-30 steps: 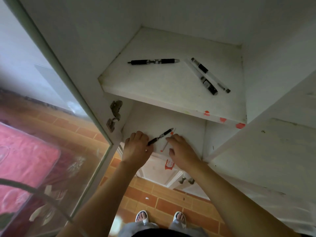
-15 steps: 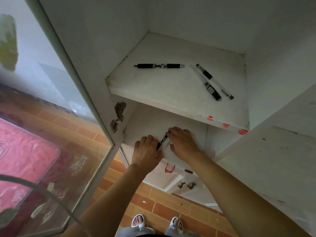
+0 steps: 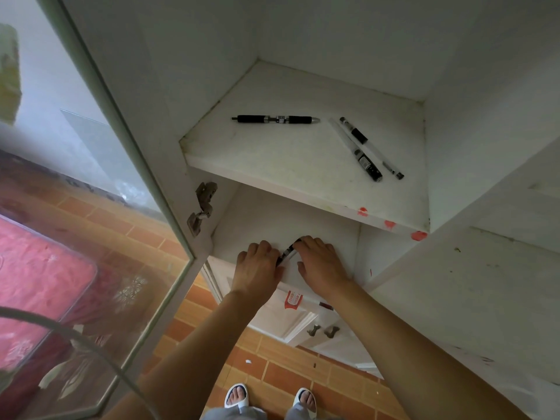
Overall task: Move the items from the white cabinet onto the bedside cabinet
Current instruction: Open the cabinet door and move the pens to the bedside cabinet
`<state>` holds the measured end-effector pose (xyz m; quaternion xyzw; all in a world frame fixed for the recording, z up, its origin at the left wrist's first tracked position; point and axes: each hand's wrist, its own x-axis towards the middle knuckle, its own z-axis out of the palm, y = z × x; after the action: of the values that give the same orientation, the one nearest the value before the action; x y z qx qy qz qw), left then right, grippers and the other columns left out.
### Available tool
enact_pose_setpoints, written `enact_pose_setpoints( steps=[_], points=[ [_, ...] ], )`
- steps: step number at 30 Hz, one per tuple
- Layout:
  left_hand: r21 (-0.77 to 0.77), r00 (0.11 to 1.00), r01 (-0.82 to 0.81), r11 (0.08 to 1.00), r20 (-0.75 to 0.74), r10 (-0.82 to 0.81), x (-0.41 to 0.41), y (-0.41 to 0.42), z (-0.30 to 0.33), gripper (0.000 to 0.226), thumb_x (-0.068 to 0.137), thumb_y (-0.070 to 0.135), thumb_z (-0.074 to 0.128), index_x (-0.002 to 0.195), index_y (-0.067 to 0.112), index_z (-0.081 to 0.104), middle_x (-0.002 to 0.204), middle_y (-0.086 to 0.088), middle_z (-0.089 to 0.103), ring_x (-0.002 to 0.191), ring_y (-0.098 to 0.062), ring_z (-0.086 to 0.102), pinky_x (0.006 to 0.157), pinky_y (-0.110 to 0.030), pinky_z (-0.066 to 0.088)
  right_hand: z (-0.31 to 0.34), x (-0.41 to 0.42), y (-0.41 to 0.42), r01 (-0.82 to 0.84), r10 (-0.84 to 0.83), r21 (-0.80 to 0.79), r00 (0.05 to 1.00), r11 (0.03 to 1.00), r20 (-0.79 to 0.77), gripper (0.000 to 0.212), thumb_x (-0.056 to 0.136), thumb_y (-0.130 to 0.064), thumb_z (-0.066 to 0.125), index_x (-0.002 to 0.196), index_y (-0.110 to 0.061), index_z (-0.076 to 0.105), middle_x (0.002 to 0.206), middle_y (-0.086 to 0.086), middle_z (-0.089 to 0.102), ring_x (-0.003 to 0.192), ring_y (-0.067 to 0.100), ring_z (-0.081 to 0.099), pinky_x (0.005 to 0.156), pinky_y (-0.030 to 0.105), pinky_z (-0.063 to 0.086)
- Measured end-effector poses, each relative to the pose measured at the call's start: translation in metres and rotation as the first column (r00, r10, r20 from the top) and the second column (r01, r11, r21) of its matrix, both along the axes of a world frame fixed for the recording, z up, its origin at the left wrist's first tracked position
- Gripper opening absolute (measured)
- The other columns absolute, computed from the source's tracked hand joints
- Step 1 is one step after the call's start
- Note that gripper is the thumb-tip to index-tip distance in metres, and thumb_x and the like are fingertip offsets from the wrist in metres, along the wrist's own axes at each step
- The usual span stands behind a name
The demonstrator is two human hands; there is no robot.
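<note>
Slim black-and-clear pen (image 3: pixel 287 253) on the lower shelf (image 3: pixel 242 234), fingers of both hands (image 3: pixel 257 268) (image 3: pixel 322 265) curled around it

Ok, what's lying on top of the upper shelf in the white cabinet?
Three pens lie on the upper shelf: a black pen lying crosswise, and two clear pens side by side. Nothing on this shelf is covered.

1. The white cabinet (image 3: pixel 303 165) shows white shelves with red blotches (image 3: pixel 389 224) on the front edge above the right grip (image 3: pixel 321 265).
2. A black pen with silver bands (image 3: pixel 275 119) lies there.
3. Two clear pens with black sections (image 3: pixel 363 150) lie beside it.
4. The floor (image 3: pixel 272 371) is orange-brown tile with pale grout below the grips.
5. A pink-red cover (image 3: pixel 39 277) shows through the glass.
6. The slippers (image 3: pixel 238 400) are white.
</note>
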<state>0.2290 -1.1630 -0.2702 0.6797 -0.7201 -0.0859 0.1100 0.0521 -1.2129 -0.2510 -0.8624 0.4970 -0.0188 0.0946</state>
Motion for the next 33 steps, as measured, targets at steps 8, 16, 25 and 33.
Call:
enact_pose_setpoints(
  steps=[8, 16, 25, 33],
  points=[
    [-0.036, 1.0, 0.001, 0.999, 0.001, -0.001, 0.012, 0.004, -0.004, 0.019, 0.091, 0.025, 0.064, 0.109, 0.023, 0.071, 0.106, 0.004, 0.06, 0.095, -0.02, 0.057, 0.083, -0.036, 0.051, 0.002, -0.01, 0.0, -0.074, 0.075, -0.012, 0.997, 0.997, 0.005, 0.048, 0.096, -0.013, 0.06, 0.143, -0.018, 0.054, 0.142, 0.001, 0.051, 0.13, 0.024, 0.047, 0.107, 0.04, 0.037],
    [-0.035, 0.998, 0.067, 0.997, 0.008, -0.067, 0.016, 0.015, -0.003, 0.029, 0.09, 0.034, 0.069, 0.118, 0.024, 0.069, 0.114, 0.003, 0.062, 0.1, -0.021, 0.059, 0.085, -0.037, 0.053, -0.003, -0.003, 0.008, -0.133, 0.133, 0.006, 0.991, 0.991, -0.025, 0.026, 0.095, -0.012, 0.056, 0.119, -0.017, 0.062, 0.115, 0.003, 0.057, 0.103, 0.023, 0.053, 0.087, 0.035, 0.041],
    [-0.069, 0.981, 0.159, 0.985, 0.126, -0.149, 0.014, 0.009, -0.007, 0.023, 0.083, 0.014, 0.075, 0.103, 0.021, 0.066, 0.097, 0.001, 0.059, 0.086, -0.021, 0.058, 0.072, -0.035, 0.05, -0.003, -0.003, 0.015, -0.115, 0.114, -0.015, 0.991, 0.993, -0.063, 0.018, 0.094, -0.016, 0.055, 0.111, -0.016, 0.063, 0.105, 0.003, 0.061, 0.098, 0.026, 0.055, 0.085, 0.04, 0.043],
    [-0.058, 0.98, 0.186, 0.981, 0.076, -0.181, 0.013, 0.013, 0.011, 0.023, 0.091, 0.014, 0.061, 0.113, 0.019, 0.062, 0.097, 0.001, 0.061, 0.083, -0.021, 0.059, 0.068, -0.033, 0.044, 0.013, -0.009, 0.025, -0.118, 0.116, -0.052, 0.992, 0.992, -0.047, 0.02, 0.103, -0.02, 0.048, 0.118, -0.019, 0.06, 0.107, 0.0, 0.062, 0.099, 0.023, 0.056, 0.089, 0.04, 0.042]
  ],
)
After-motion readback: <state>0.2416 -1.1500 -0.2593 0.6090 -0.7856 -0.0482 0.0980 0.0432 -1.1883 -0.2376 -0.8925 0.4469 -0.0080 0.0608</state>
